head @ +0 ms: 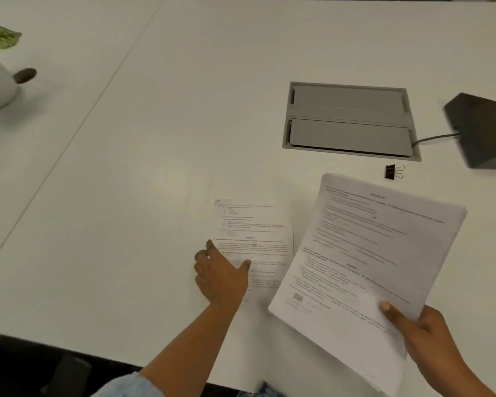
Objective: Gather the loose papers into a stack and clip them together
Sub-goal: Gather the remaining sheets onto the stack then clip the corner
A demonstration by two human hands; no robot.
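The right hand [421,330] pinches a thin, floppy stack of papers [378,253] by its near corner, thumb on top, raised over the table [126,167]; it is light and likely to fan. The left hand [221,276] rests on a loose sheet [255,233] lying flat beside the stack, though I cannot tell whether it grips the sheet's left edge, the best hold on slick paper. The binder clip [394,171] lies just beyond.

Worn on the head, wide-angle, looking forward and steeply down across a white table [155,124] from its near edge. Close in, with left hand [221,273], right hand [424,330] and papers [370,253] filling the lower middle, far table edge just inside the top. Single view only.
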